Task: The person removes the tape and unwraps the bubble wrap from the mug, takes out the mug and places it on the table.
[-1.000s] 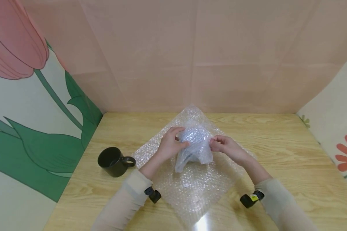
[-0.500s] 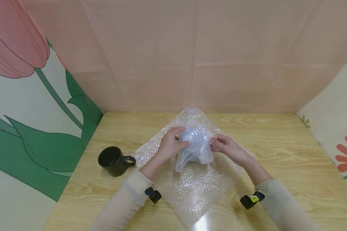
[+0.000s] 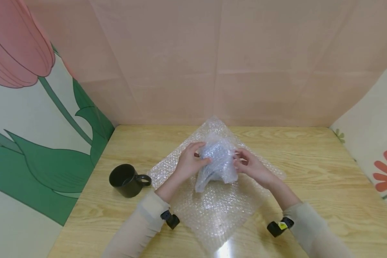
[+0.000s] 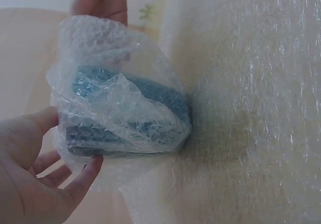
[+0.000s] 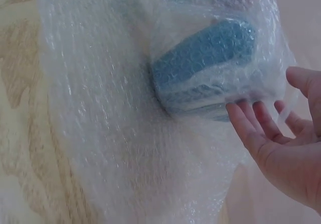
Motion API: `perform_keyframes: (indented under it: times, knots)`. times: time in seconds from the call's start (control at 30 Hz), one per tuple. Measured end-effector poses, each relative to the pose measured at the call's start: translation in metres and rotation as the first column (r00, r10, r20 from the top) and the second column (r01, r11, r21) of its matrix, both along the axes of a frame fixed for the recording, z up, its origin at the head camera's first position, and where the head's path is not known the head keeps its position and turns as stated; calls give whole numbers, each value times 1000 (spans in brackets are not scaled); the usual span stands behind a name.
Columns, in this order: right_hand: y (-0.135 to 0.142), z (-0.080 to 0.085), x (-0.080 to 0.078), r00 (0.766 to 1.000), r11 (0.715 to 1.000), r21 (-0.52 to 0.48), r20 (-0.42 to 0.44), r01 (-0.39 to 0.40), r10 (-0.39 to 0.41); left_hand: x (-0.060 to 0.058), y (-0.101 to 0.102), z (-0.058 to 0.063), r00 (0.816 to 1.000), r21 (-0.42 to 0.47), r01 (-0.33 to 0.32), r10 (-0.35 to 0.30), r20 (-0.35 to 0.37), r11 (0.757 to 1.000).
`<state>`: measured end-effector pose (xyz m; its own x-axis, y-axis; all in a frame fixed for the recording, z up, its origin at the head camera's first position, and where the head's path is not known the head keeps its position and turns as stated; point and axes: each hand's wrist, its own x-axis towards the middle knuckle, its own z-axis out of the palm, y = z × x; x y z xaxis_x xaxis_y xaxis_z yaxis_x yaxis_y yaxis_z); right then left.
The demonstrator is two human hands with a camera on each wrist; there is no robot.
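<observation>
A blue, cup-shaped item (image 4: 130, 91) shows through a wrapping of clear bubble wrap, a bundle (image 3: 217, 161) at the middle of the table. My left hand (image 3: 191, 159) holds the bundle's left side, thumb at the front and fingers behind. On the other side, my right hand (image 3: 254, 167) has its fingers spread and the fingertips (image 5: 233, 108) at the wrap's surface. Beneath the bundle lies a large sheet of bubble wrap (image 3: 209, 215), set cornerwise. Loose folds of wrap cover the bundle's front, and a free corner hangs down toward me.
A black mug (image 3: 125, 184) stands on the wooden table (image 3: 325, 179) to the left, its handle pointing at the sheet's left corner. Behind the table hangs a pinkish cloth (image 3: 261, 71), with a flower-patterned panel (image 3: 64, 172) at the left.
The right hand pinched the wrap's edge at the bundle's right side; now its fingers have spread apart there. The left hand and the bundle have stayed in place.
</observation>
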<state>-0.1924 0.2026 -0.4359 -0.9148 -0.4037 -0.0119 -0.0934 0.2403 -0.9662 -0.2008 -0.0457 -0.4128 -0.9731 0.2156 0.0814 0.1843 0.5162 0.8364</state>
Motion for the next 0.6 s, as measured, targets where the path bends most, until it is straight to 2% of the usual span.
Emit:
perform_keyframes:
  times: [0.3,0.6]
  knots:
    - [-9,1,4,998,998,3,5,64,-64,0,-3,-1,1000,45,7,-8,10,999]
    - [-16,6,6,994,991,65,-12,113,-113,3,-6,0,1000,94,16,-16,-6,995]
